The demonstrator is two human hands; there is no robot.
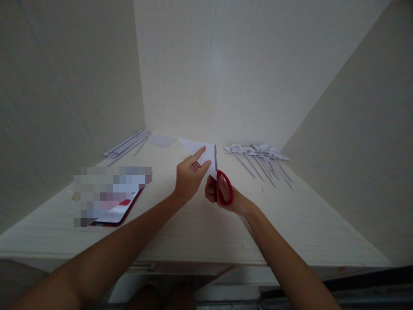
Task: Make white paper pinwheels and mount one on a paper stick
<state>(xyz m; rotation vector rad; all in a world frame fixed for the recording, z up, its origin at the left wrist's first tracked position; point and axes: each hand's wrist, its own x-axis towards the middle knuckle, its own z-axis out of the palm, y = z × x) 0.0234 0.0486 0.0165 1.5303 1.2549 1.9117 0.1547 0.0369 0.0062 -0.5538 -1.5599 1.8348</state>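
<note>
A white sheet of paper (206,150), with a pointed corner toward the left, is held up above the middle of the table. My left hand (192,172) grips it, with the thumb and a finger stretched across its face. My right hand (222,193) is closed through the handles of red-handled scissors (229,189). Their blade stands upright along the right edge of the paper, close against it. Whether the paper lies between the blades is hard to make out. Some of my right hand's fingers are hidden behind the handles.
Rolled paper sticks (129,144) lie at the back left, beside a small flat piece of paper (161,140). Several paper pinwheel-like shapes on sticks (258,153) are piled at the back right. A tablet-like device (121,213), partly blurred out, rests at the left. Walls enclose the table (290,224).
</note>
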